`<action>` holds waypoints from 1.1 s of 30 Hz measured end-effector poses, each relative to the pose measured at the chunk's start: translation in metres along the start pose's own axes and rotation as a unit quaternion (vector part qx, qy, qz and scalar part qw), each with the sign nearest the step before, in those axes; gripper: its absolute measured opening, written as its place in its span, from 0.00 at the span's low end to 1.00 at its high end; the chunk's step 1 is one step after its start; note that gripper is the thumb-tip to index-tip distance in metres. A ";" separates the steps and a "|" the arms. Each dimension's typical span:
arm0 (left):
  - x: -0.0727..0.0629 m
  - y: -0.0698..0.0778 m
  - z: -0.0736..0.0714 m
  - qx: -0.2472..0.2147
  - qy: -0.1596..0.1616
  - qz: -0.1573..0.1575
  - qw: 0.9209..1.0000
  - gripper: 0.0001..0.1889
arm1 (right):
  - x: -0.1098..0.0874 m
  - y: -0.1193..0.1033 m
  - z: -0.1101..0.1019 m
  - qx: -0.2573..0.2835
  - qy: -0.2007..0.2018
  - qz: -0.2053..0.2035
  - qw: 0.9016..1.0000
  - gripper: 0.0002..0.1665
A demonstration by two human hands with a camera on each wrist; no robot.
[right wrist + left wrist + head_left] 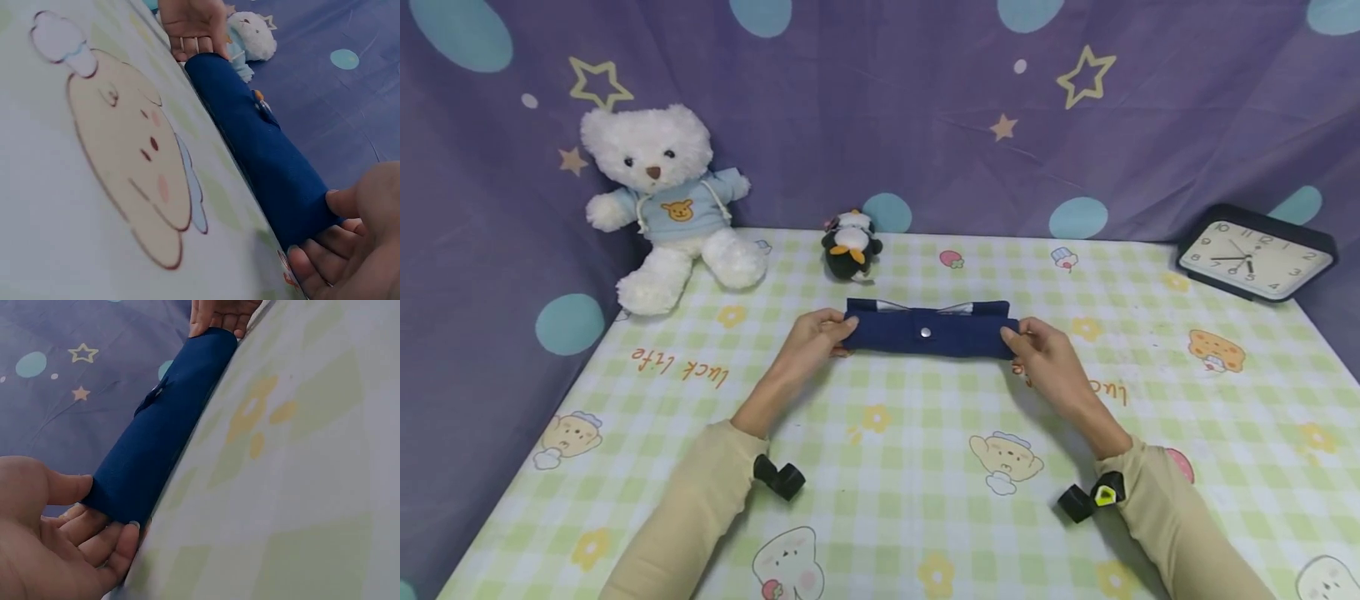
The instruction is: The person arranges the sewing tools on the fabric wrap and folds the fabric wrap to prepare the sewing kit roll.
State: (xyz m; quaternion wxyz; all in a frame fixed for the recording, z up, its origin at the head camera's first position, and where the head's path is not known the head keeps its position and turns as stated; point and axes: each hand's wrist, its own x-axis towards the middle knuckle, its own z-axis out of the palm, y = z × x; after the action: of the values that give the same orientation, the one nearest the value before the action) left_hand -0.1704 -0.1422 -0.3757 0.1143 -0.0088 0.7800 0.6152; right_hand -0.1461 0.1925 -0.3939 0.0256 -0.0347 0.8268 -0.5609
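Note:
A long navy fabric pouch (887,335), folded or rolled flat with a silver snap (926,332) on a small tab, lies crosswise at the middle of the table. Along its far edge a strip of pale lining shows. My left hand (815,335) grips the left end, thumb on top and fingers beneath. At the opposite end my right hand (1047,357) holds on in the same way. Both wrist views show the thumb and fingers around the ends of the blue pouch (165,425), close over the tablecloth.
A white teddy bear (681,200) sits at the back left. Beside it stands a small penguin plush (851,247). A black-framed clock (1257,254) leans at the back right. Purple curtain (925,125) hangs behind the checkered tablecloth (880,492).

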 end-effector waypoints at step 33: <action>-0.001 0.006 -0.002 0.040 -0.023 0.007 0.999 0.17 | -0.004 0.010 -0.002 -0.055 0.031 -0.053 0.997 0.20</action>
State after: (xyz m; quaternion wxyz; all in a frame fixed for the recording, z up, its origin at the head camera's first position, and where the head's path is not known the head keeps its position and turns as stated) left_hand -0.1705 -0.1423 -0.3692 0.1280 0.0149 0.8013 0.5843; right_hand -0.1427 0.1980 -0.4026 -0.0319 -0.0622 0.8539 -0.5157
